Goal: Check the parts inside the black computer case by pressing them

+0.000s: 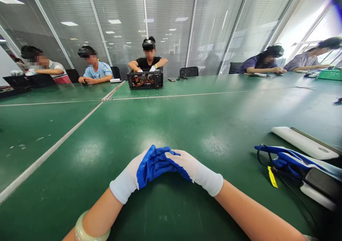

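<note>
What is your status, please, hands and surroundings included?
Left hand, right hand gloved, touching, over green table. Blue bundle, yellow tag to the right, apart from both. Black case farther ahead.

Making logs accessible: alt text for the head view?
The wearer's left hand and right hand, gloved in white and blue, overlap at the fingers over a glossy green table. Across it, a black-shirted person is behind an open black rectangular computer case.

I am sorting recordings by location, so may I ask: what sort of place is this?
Probably a shared workshop or training room: several people are at a large green table, one working on an open, wire-filled case, with window blinds behind.
</note>
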A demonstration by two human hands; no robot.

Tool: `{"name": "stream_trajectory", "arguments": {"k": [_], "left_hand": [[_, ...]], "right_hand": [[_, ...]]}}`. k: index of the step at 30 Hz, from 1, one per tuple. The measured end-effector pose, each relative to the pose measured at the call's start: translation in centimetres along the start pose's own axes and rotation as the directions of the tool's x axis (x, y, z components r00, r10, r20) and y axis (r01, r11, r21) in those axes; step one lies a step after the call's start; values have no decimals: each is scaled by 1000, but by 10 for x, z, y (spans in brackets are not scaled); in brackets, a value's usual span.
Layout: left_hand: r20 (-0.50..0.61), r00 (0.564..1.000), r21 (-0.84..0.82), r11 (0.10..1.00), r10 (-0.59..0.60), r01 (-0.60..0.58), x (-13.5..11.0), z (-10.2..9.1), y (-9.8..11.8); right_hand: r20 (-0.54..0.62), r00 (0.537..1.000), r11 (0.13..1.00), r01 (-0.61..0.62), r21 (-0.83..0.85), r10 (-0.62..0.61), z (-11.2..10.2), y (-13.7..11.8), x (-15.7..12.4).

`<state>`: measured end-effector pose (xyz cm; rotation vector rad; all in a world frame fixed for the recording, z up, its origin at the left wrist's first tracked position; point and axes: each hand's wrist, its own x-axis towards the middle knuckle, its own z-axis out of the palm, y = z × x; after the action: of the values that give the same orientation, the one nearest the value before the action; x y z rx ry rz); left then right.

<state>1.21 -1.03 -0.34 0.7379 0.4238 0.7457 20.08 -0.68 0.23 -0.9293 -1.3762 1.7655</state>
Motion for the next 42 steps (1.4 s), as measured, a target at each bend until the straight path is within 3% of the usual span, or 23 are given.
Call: {"name": "stream_trajectory", "arguments": {"k": [2,4,6,8,10,13,16,19,24,29,34,42], "left_hand": [[9,1000,89,996,11,-11,0,6,0],[-53,997,263,964,59,-43,0,10,0],[-167,975,494,868,144,-44,-1,12,-1],[-210,944,706,707,254,-33,-3,13,-1],[-106,929,869,487,355,-87,-5,15,-1],[168,904,962,134,394,-237,-7,19,0],[278,879,958,-48,387,-282,-5,20,-3],[236,879,970,-50,415,-237,-4,15,-10],[97,928,994,7,361,-107,-6,10,-13],[142,936,990,-64,323,-128,-8,16,-11],[146,935,989,-45,324,-139,-8,14,-13],[136,922,977,103,363,-185,-7,13,-16]], "right_hand": [[-35,999,994,-16,-108,13,0,-1,-2],[-80,997,959,-26,-282,4,1,-2,-5],[-110,993,892,-3,-451,-52,2,-2,-7],[-83,983,819,88,-567,-163,1,1,-7],[-16,956,728,213,-651,-294,-1,4,-7],[96,905,580,344,-739,-414,-7,8,-4],[132,875,507,387,-770,-466,-13,10,-2],[102,894,481,327,-813,-437,-15,13,0],[115,942,371,234,-898,-316,-12,15,-3],[108,950,320,204,-925,-293,-10,14,-9],[114,949,305,207,-930,-295,-9,13,-12],[123,944,337,229,-913,-307,-12,16,-11]]}}
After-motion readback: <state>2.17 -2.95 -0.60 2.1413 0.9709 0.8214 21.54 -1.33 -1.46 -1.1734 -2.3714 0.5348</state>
